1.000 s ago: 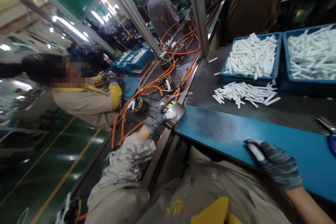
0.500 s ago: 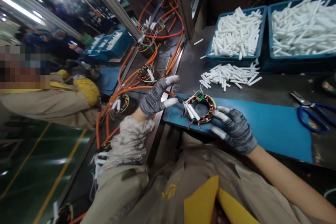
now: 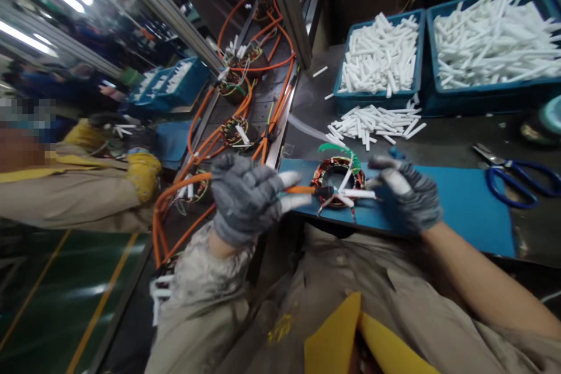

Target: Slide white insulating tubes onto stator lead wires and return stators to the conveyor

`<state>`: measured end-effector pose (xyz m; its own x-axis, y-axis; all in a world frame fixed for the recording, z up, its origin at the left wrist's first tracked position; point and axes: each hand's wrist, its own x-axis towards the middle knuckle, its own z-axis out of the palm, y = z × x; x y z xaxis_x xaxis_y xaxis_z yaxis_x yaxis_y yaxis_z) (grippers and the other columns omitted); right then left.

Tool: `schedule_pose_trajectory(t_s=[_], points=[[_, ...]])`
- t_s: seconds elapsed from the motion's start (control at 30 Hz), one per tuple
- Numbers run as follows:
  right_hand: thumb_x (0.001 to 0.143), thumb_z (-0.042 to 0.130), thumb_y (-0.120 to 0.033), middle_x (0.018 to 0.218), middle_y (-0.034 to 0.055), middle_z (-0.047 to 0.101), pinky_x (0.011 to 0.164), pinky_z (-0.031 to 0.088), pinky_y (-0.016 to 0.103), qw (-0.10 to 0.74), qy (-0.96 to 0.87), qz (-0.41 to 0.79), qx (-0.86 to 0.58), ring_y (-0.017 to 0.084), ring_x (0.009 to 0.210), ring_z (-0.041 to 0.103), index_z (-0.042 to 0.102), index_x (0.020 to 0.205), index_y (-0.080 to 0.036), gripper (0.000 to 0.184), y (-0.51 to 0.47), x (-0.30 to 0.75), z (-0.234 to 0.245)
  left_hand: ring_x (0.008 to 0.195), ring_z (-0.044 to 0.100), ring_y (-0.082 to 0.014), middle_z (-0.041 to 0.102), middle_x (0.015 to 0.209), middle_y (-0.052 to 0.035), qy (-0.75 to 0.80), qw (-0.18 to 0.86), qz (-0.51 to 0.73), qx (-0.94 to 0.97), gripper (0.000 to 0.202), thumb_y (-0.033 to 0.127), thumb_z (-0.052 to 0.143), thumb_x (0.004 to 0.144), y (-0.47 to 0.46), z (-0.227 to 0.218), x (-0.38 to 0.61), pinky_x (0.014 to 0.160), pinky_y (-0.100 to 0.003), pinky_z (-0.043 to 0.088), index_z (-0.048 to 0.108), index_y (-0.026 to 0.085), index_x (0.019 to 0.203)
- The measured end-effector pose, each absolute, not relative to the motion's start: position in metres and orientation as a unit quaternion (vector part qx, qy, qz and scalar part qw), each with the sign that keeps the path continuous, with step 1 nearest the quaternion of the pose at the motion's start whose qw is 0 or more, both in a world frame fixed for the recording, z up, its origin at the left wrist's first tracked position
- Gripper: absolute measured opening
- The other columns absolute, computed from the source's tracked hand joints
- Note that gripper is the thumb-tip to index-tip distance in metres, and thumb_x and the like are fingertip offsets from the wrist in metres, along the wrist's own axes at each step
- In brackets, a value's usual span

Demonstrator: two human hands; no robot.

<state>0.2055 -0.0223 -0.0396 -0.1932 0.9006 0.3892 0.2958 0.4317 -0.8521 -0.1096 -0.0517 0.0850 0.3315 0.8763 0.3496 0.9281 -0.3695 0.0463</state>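
A wound stator ring (image 3: 335,172) with copper coils and coloured leads rests on the blue mat (image 3: 456,204) at the bench's front edge. My left hand (image 3: 248,196), in a grey glove, pinches an orange cable (image 3: 300,190) that runs to the stator. My right hand (image 3: 405,193), also gloved, is closed on a white sleeve tube (image 3: 357,193) at the stator's lead wires. A green tie sticks up from the ring.
Two blue bins (image 3: 379,55) (image 3: 491,41) hold white sleeve tubes, with a loose pile (image 3: 372,123) in front. Blue-handled scissors (image 3: 517,178) lie at the right. The conveyor (image 3: 236,123) at left carries more stators and orange cables. A co-worker in beige sits at far left (image 3: 65,181).
The stator came from the conveyor onto the blue mat. My left hand moved from open fingers to pinching the orange cable; my right hand shifted up onto a white tube at the leads.
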Motion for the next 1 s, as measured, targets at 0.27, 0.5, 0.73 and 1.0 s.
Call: schedule_pose_trajectory(t_s=[0.27,0.5,0.73,1.0], points=[[0.097,0.055,-0.046,0.103,0.0083,0.08,0.097,0.055,0.046,0.412,-0.665,0.316,-0.536,0.027,0.101,0.073,0.076,0.108,-0.024,0.032,-0.031,0.237,-0.039,0.107,0.071,-0.0226,0.075,0.118,-0.0079,-0.506,-0.258,-0.207,-0.797,0.053,0.06,0.063,0.093,0.014,0.052,-0.084,0.099,-0.037,0.057,0.07,0.018,0.124],[0.087,0.057,-0.068,0.064,-0.0012,0.06,0.061,0.044,0.029,0.32,-0.566,0.579,-0.492,0.014,0.061,0.052,0.056,0.066,-0.022,0.051,-0.036,0.217,-0.036,0.102,0.07,-0.0215,0.077,0.102,-0.0046,-0.356,-0.183,-0.03,-0.916,0.031,0.045,0.064,0.096,0.01,0.027,0.0,0.116,-0.046,0.042,0.074,0.021,0.113],[0.091,0.05,-0.057,0.052,0.0004,0.042,0.061,0.033,0.032,0.295,-0.717,0.315,-0.548,0.013,0.055,0.038,0.043,0.049,-0.024,0.053,-0.034,0.2,-0.024,0.097,0.067,-0.0254,0.075,0.095,-0.0063,-0.398,0.002,0.004,-0.917,0.037,0.049,0.052,0.102,-0.005,0.023,-0.009,0.105,-0.048,0.043,0.075,0.02,0.104],[0.092,0.066,-0.055,0.117,0.0096,0.075,0.088,0.057,0.04,0.335,-0.759,0.435,-0.348,0.026,0.102,0.07,0.069,0.132,-0.022,0.052,-0.036,0.235,-0.044,0.099,0.067,-0.0257,0.075,0.1,-0.009,-0.395,-0.075,0.046,-0.915,0.044,0.05,0.048,0.104,-0.009,0.017,-0.029,0.096,-0.041,0.047,0.077,0.017,0.104]])
